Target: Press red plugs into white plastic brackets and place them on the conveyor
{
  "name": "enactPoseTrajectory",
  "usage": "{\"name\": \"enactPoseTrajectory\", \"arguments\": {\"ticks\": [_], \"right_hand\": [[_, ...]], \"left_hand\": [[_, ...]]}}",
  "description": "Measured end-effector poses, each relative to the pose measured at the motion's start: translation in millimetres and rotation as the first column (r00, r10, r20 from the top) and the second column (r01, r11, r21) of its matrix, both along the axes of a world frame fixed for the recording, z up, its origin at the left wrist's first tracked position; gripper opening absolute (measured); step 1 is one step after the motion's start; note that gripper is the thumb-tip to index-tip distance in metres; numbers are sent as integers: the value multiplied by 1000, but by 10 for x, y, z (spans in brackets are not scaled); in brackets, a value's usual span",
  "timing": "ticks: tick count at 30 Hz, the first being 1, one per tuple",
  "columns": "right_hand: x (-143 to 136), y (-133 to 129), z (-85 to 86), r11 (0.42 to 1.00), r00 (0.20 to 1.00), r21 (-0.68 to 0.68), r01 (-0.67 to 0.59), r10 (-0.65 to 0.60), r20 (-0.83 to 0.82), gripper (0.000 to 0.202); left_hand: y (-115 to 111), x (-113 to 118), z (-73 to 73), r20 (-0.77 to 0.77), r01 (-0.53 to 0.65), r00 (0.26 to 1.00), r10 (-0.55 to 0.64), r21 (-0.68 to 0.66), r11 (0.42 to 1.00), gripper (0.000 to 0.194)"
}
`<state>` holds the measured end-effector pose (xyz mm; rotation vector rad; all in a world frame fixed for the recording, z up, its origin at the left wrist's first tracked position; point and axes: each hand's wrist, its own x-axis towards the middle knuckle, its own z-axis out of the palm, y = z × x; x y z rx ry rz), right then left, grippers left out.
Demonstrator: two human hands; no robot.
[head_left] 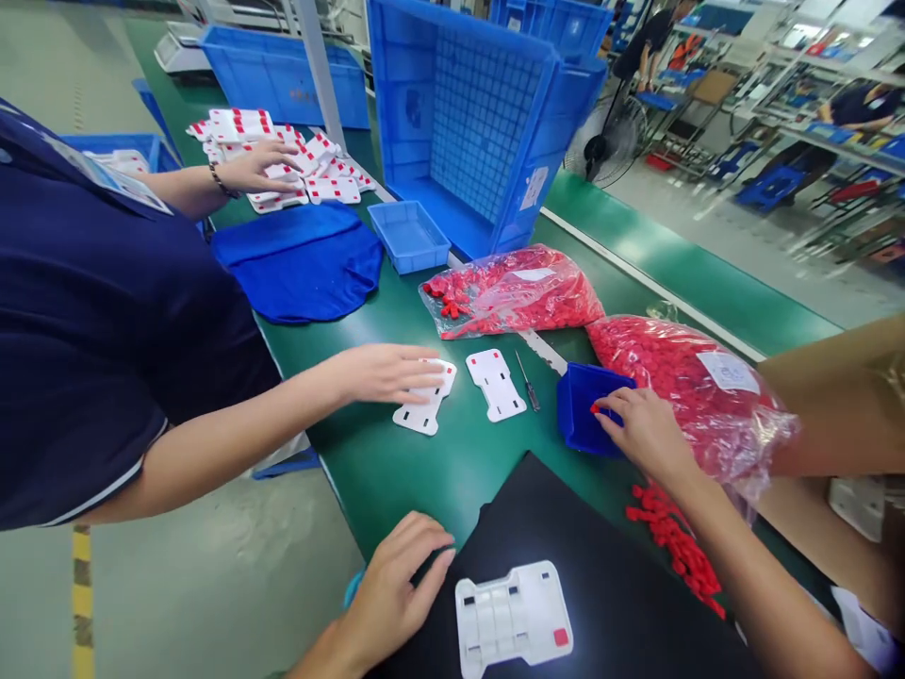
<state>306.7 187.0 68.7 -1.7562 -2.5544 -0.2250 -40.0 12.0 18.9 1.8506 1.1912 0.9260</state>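
My right hand [647, 429] is at the small blue bin [576, 415], thumb and fingers pinched on a small red plastic piece [595, 408]. At the edge of the black mat [566, 528], my left hand [406, 589] holds nothing, its thumb apart from its loosely curved fingers. Right beside it on the mat lies a white plastic plate [505, 608] with several slots and one red piece in a corner. Loose red pieces [679, 547] are heaped under my right forearm.
A co-worker's hand [378, 372] rests over another white plate [428, 410]; the other reaches to a pile of plates [321, 165]. A third plate [495, 385] lies near a screwdriver [528, 382]. Bags of red pieces [523, 292], a shallow tray [408, 236] and a large crate [459, 123] stand behind.
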Motion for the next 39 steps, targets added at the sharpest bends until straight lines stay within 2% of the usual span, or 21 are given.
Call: {"name": "enactPoseTrajectory", "arguments": {"ticks": [6, 13, 16, 19, 22, 25, 28, 32, 36, 39], "right_hand": [[59, 86, -96, 996, 994, -65, -62, 67, 86, 31], [48, 98, -155, 995, 992, -70, -68, 76, 105, 26], [35, 53, -94, 997, 995, -50, -52, 56, 81, 25], [32, -47, 69, 1000, 1000, -8, -12, 13, 25, 24], [25, -172, 226, 999, 997, 12, 41, -40, -62, 24], [-5, -308, 275, 995, 984, -15, 103, -104, -143, 21], [-84, -549, 243, 979, 954, -20, 203, -203, -219, 20], [-332, -1210, 185, 969, 903, -91, 230, -247, -353, 19], [-658, -1982, 61, 954, 852, -198, 223, -289, -437, 15], [-851, -2319, -37, 920, 764, -286, 268, -383, -519, 12]], "left_hand": [[-7, 33, -44, -123, 27, 992, -17, 83, 996, 16], [-7, 30, -61, -103, 31, 994, -22, 91, 995, 16], [-14, 36, -82, -83, 12, 997, -3, 102, 995, 16], [-6, 36, -81, -65, 10, 998, -3, 100, 995, 16], [25, 52, 22, -13, 1, 1000, -1, 17, 1000, 16], [52, 149, 234, -4, 65, 998, -65, -102, 993, 15], [45, 367, 413, -163, 184, 965, -204, -131, 974, 31], [-23, 719, 448, -450, 239, 847, -283, -154, 959, 50], [-69, 914, 403, -602, 245, 742, -295, -165, 955, 50], [-79, 947, 423, -636, 270, 699, -326, -187, 944, 39]]}}
